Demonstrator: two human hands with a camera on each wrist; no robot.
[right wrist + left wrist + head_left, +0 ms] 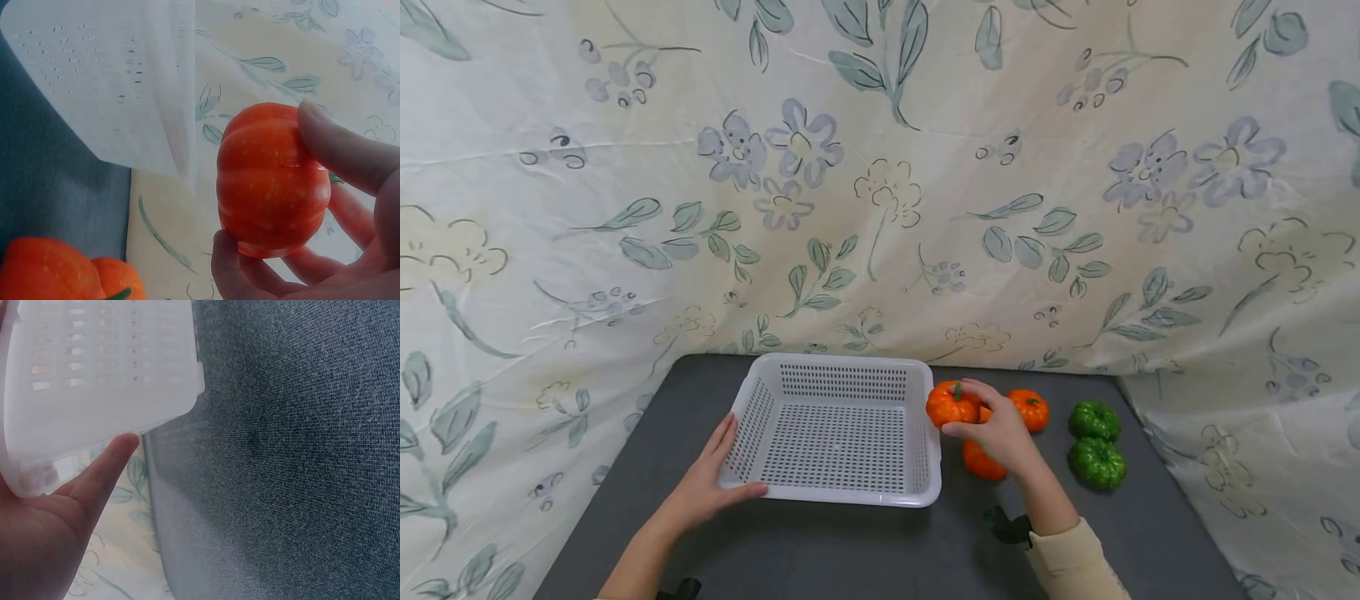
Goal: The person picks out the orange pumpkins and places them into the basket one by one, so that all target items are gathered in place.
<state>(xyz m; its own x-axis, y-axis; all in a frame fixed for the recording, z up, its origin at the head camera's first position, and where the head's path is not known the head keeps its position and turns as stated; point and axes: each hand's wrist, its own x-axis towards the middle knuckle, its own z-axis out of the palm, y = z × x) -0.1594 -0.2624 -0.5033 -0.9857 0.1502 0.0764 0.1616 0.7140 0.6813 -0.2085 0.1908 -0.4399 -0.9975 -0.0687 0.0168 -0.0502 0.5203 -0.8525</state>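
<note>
My right hand [1000,429] holds an orange mini pumpkin [952,405] with a green stem, thumb on one side and fingers round the other. It is raised beside the right rim of a white perforated plastic basket [835,498]. In the right wrist view the pumpkin [272,181] shows its ribbed, glossy skin. My left hand [703,483] rests at the basket's near left corner, fingers along the left wall and thumb on the front rim. Seen from the left wrist, the thumb [109,465] lies straight against the basket's outer wall [100,412].
Orange pumpkins lie on the dark grey table [865,550] right of the basket, one [1028,410] behind my right hand and another [983,461] partly hidden under it. Two green pumpkins [1093,420] sit farther right. Flower-patterned cloth [880,208] hangs behind the table.
</note>
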